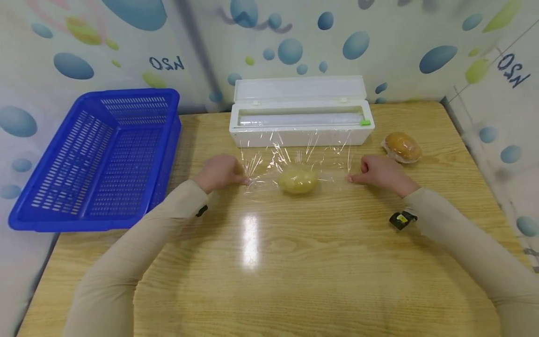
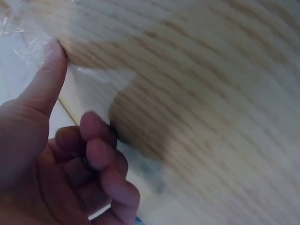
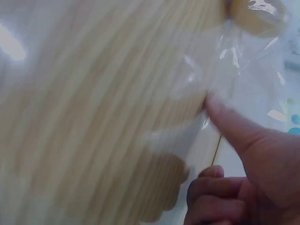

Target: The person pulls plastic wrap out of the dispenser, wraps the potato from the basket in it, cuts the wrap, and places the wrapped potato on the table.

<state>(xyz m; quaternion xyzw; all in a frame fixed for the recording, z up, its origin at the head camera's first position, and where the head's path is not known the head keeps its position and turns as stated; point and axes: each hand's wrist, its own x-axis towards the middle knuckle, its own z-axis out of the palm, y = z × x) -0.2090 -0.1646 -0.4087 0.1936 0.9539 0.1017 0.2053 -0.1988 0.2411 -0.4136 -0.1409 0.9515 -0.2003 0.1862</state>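
A pale yellow, potato-like oval (image 1: 297,179) lies on the table under clear plastic wrap (image 1: 269,166). The wrap runs from a roll (image 1: 301,119) in a white dispenser box (image 1: 301,138) with its lid up. My left hand (image 1: 221,173) is at the wrap's left corner, its straight thumb pressing the film and the other fingers loosely bent. At the right corner, my right hand (image 1: 381,173) touches the film with an outstretched thumb (image 3: 229,119), its fingers curled below. Both wrist views show the thumbtips on the film, apart from the other fingers.
A blue perforated basket (image 1: 162,164) stands at the left edge of the table. Beyond my right hand sits a brownish-yellow rounded item (image 1: 403,146) in clear film. A green slider (image 1: 365,122) is on the box's front edge. Patterned walls border the back and right.
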